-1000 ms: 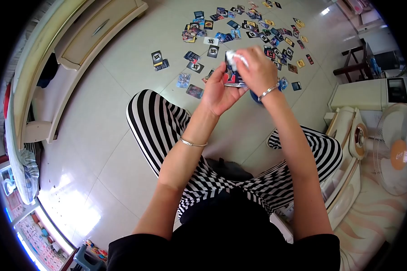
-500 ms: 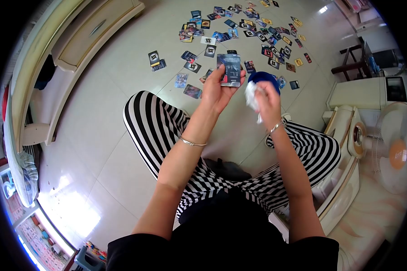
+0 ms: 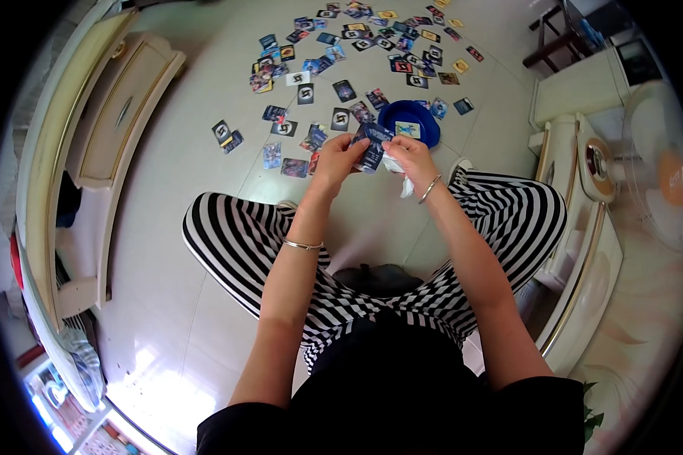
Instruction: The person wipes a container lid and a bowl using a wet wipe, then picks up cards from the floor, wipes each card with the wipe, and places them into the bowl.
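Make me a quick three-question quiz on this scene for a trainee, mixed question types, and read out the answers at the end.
1. Fill in: the left hand and the right hand both touch a dark blue, rectangular, printed ____.
2. True or false: the round blue basin on the floor has nothing in it.
3. Where is the crumpled white tissue? A, in the left hand; B, in the right hand; C, in the basin.

Key: 1, card; 2, false, a light-coloured rectangular card lies inside; 3, B.
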`<state>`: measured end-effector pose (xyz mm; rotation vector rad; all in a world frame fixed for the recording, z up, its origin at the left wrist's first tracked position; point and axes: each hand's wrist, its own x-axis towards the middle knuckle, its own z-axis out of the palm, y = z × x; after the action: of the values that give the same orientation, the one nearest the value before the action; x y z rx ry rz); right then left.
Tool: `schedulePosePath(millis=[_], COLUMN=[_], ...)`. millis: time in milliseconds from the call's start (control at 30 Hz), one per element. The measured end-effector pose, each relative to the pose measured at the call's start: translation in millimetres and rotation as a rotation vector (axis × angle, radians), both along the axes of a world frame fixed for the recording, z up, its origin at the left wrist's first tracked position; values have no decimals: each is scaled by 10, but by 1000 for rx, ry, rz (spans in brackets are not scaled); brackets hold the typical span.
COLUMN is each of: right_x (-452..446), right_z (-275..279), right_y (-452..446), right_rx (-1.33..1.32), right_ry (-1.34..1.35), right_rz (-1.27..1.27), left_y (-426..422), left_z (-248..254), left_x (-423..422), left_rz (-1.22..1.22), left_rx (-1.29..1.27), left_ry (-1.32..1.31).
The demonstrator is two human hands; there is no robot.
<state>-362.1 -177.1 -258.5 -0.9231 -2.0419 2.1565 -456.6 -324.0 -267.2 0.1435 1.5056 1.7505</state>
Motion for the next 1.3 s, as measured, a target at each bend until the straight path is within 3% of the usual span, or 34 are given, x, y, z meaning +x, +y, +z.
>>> schedulePosePath(millis=[167, 400, 533, 767, 900, 1133, 1200, 1300], right_x=[77, -172, -377, -687, -841, -898, -871, -811], right_z=[-347, -851, -1213, -2016, -2309, -2851, -3203, -3324], right_y=[216, 698, 1057, 1547, 1703, 1838, 1871, 1857], right_rx=[-264, -374, -357, -307, -239, -92, 135, 222], right_ry=[46, -61, -238, -402, -499, -611, -627, -643], right_rz=[-340, -730, -797, -745, -731, -600, -536, -516], left_y=[323, 1131, 1592, 2029, 2127, 2183, 2228, 2222], left_z=[-221, -856, -1212, -2094, -2428, -2395, -2419, -2400], left_x=[32, -265, -409, -641, -634, -512, -548, -566], left_rz=[64, -89, -39, -139, -200, -406, -467, -552], left_rx=[-62, -274, -366, -552, -674, -813, -822, -818], left_ry=[-120, 59, 176, 322, 635, 778, 765, 786])
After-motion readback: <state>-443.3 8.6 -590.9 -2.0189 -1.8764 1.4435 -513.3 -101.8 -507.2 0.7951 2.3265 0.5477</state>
